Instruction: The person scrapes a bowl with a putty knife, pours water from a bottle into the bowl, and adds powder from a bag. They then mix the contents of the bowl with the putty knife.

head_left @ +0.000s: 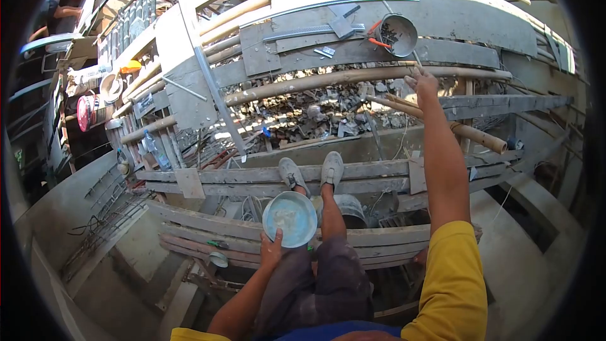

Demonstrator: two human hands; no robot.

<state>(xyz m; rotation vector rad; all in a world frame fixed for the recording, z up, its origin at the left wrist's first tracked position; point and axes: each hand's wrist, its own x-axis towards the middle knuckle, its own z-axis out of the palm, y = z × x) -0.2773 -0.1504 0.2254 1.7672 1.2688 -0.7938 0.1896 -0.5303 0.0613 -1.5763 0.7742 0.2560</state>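
Observation:
My left hand (271,249) grips the rim of a round, light blue basin (297,230) above my lap, thumb over the edge. A patch of pale greyish residue lies in the basin. Stretched far forward, my right hand (423,83) is closed at the lower end of a thin pale rod (416,59). The rod's line seems to carry on beyond a round metal pot (399,35), but the pot hides the part between. Small dark pieces lie inside the pot, and an orange-handled tool (379,42) rests at its left rim.
Planks (353,175) support my feet over an open gap. Bamboo poles (315,85) cross ahead above rubble. Metal strips (303,33) lie on the boards beyond. At left are a red-and-white bucket (88,112) and a long metal channel (205,66). Another person's arm shows far left.

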